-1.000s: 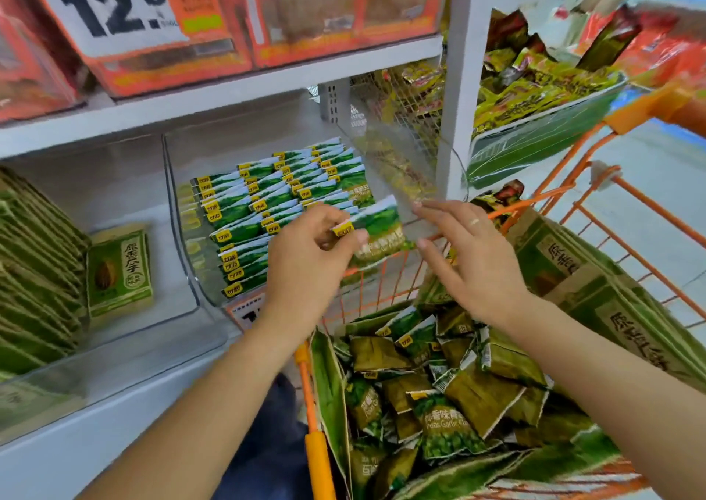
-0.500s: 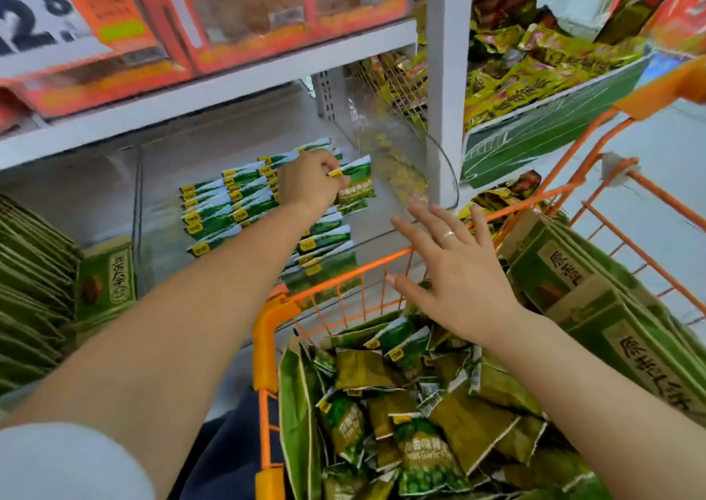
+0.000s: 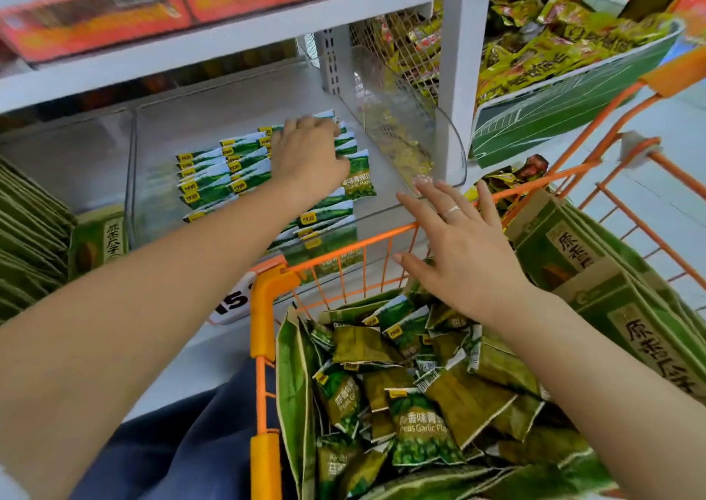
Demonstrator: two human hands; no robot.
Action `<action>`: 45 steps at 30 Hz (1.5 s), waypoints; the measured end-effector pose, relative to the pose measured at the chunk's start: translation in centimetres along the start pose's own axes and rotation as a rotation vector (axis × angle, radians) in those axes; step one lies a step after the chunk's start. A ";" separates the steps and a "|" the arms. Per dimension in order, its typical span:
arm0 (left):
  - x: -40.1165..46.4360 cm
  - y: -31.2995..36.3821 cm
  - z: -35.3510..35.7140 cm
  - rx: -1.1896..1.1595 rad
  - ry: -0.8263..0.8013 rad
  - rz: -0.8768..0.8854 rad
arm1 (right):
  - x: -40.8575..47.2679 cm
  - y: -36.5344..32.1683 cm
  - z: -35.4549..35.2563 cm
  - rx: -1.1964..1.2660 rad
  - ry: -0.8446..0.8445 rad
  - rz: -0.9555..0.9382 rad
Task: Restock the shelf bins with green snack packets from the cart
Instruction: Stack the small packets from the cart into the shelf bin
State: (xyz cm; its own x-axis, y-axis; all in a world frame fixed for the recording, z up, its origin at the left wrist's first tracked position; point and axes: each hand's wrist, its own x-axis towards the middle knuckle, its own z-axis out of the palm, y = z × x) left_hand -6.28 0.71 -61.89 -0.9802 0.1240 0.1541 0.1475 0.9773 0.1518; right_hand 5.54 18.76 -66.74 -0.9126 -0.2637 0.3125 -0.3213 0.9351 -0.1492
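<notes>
While left hand (image 3: 309, 155) presses packets (image 3: 214, 171), right hand (image 3: 458, 243) splayed.

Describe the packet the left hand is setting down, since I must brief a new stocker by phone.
Find the clear shelf bin behind the orange cart, under the red boxes. Green packets lie inside in overlapping rows. The packet sits at their right edge by the left hand; unlike its half-buried neighbours, its whole front shows, with "Garlic" lettering.
</notes>
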 end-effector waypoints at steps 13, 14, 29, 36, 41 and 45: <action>-15.8 3.4 3.1 0.536 -0.700 0.523 | -0.1 -0.8 -0.8 -0.020 -0.056 0.002; -15.9 3.5 3.2 0.552 -0.684 0.548 | -0.1 -0.8 -0.7 -0.014 -0.057 0.002; -14.4 -0.8 -3.3 -0.913 -0.299 -0.118 | -0.5 -1.9 -2.4 0.546 0.078 -0.065; -14.6 0.4 -3.7 -0.953 -0.253 -0.003 | -0.3 -1.9 -2.3 0.573 0.151 -0.020; -10.3 0.2 -5.4 -0.705 0.056 -0.020 | -0.1 -0.5 -0.8 0.180 0.084 -0.014; -4.7 0.3 -4.4 -0.500 0.078 -0.047 | -0.1 0.0 0.0 0.045 0.017 -0.016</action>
State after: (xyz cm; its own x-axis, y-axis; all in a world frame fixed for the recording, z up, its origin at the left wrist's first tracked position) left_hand -1.09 -0.30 -58.23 -0.9774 0.0503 0.2054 0.1675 0.7774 0.6063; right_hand 5.58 18.79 -66.78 -0.9030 -0.2738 0.3309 -0.3469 0.9193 -0.1857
